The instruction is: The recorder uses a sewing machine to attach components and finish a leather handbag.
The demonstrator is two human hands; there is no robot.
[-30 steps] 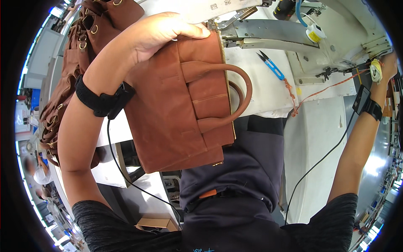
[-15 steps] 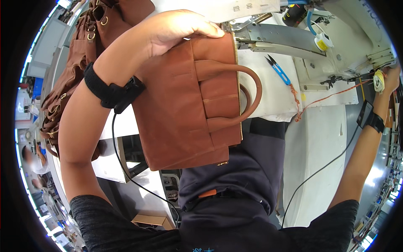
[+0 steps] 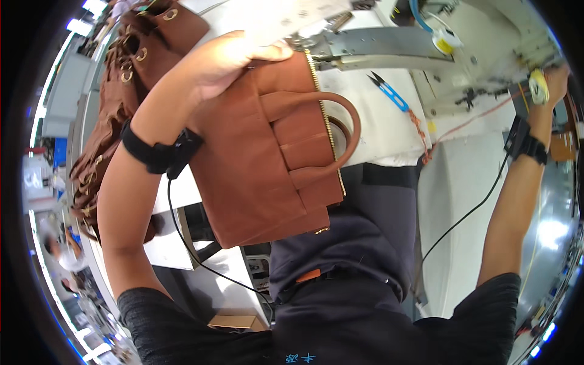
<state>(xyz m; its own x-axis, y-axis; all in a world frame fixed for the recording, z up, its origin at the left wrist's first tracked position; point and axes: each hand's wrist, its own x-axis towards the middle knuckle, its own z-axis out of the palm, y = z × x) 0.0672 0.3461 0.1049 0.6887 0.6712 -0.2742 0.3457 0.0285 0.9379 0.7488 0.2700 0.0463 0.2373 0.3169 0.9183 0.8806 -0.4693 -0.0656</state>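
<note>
"Brown leather handbag (image 3: 243,164), then: where did it sit?"

"Before the person, slanting down to the lap (image 3: 380,207), its far corner at the end of the sewing machine's grey metal arm (image 3: 389,45). The left hand (image 3: 225,61) had its grip closed on that upper part, thumb toward the zip (image 3: 329,137)."

"And the other?"

"The right hand (image 3: 556,82) was out by the far right rim, too blurred to tell whether its grip held anything."

"How much was finished?"

"The looped handles (image 3: 354,121) and the gold-toothed zip were already on. With one corner at the metal parts and the remainder running free toward the lap, the work seemed midway rather than complete. The stitching was too small to check, so what was left along that edge could not be judged."

"Anything in the way?"

"Blue thread snips (image 3: 394,96) lay on the white surface (image 3: 377,140), near the handle loops, and their orange cord (image 3: 418,129) trailed rightward. A black cable (image 3: 173,210) hung beside the bag from the left wrist strap (image 3: 145,153). More brown bags (image 3: 109,134) were heaped at the left, clear of the machine."
</note>
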